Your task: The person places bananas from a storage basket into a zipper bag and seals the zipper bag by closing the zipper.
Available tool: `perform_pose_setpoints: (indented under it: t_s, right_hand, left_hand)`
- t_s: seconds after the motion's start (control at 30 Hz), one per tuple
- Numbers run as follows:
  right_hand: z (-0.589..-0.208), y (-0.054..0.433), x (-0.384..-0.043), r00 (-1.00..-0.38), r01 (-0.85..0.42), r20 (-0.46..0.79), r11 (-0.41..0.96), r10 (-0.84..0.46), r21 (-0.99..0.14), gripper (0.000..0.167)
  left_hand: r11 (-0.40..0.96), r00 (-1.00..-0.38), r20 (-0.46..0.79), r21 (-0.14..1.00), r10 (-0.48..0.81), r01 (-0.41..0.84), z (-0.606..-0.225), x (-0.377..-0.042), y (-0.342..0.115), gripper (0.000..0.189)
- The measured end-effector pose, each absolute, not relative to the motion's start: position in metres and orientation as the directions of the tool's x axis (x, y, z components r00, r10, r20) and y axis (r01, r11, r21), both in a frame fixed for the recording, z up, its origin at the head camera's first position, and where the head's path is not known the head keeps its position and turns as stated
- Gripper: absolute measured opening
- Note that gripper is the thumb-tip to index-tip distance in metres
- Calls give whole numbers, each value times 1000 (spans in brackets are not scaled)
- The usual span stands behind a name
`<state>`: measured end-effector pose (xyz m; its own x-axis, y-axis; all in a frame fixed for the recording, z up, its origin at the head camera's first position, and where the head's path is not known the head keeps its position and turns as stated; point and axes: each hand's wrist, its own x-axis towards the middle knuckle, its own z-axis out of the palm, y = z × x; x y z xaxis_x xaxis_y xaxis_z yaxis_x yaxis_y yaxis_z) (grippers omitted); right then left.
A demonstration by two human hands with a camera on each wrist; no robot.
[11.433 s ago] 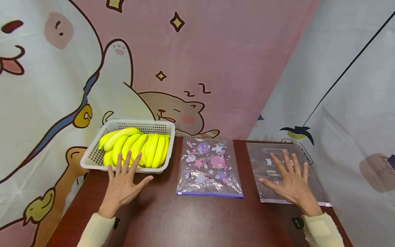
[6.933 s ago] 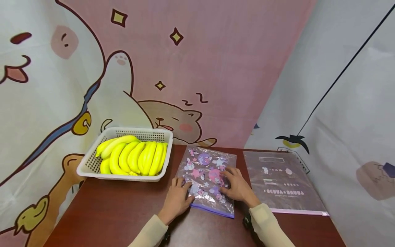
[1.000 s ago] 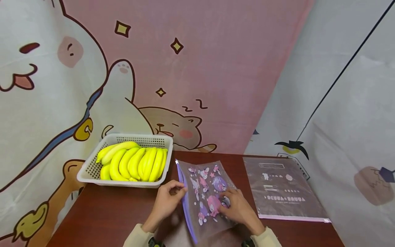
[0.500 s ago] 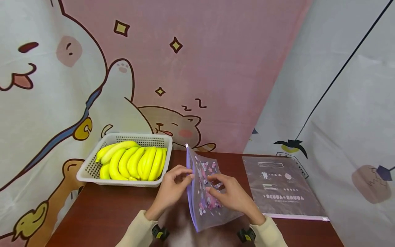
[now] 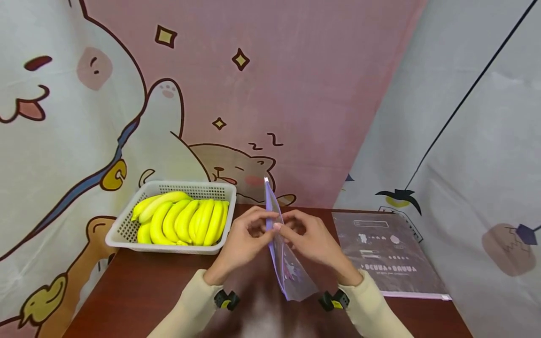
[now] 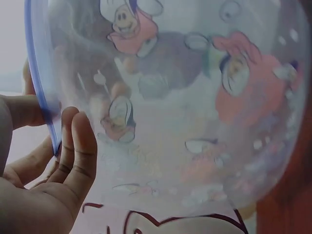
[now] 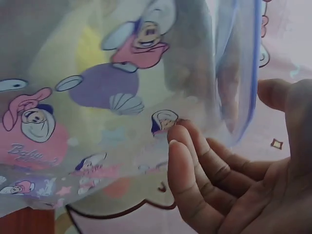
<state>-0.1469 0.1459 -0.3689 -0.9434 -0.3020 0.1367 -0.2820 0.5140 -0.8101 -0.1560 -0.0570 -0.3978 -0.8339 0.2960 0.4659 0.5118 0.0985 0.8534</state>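
A clear zip bag (image 5: 296, 280) with pink and purple cartoon prints is held up on edge above the table, its purple zip strip (image 5: 275, 256) running lengthwise between both hands. The white slider (image 5: 266, 180) sits at the strip's far end. My left hand (image 5: 240, 244) pinches the strip side with thumb and fingers; in the left wrist view its fingers (image 6: 84, 146) lie along the plastic. From the other side my right hand (image 5: 318, 243) pinches the bag near the strip, thumb at the purple edge in the right wrist view. The two sides of the mouth stand slightly apart there.
A white perforated basket (image 5: 122, 238) full of yellow bananas (image 5: 186, 220) stands at the back left. A second clear zip bag (image 5: 380, 256) with white print and a pink strip lies flat at the right. Printed cloth (image 5: 313, 94) hangs behind the dark red table (image 5: 139, 291).
Both hands have lifted the bag and turned it upright, its strip now nearly edge-on. The right hand has moved from the printed face up to the strip, close to the left hand.
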Motion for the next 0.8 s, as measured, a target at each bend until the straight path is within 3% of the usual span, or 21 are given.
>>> perform_pose_setpoints:
  t_s: [0.3, 0.5, 0.6, 0.8]
  right_hand:
    - [-346, 141, -151, -950, -243, 99, 500, -297, -831, 44]
    - [-339, 149, -151, -947, -279, 150, 503, -283, -818, 19]
    - [-334, 152, -151, -953, -271, 146, 523, -267, -808, 11]
    - [-322, 164, -147, -974, -212, 105, 662, -199, -719, 15]
  left_hand:
    - [26, -817, 462, 865, 344, 500, -376, -159, -50, 34]
    - [30, -856, 399, 902, 329, 431, -369, -158, -50, 41]
    - [74, -873, 388, 902, 297, 426, -365, -158, -51, 43]
    - [189, -898, 355, 893, 259, 408, -358, -162, -62, 50]
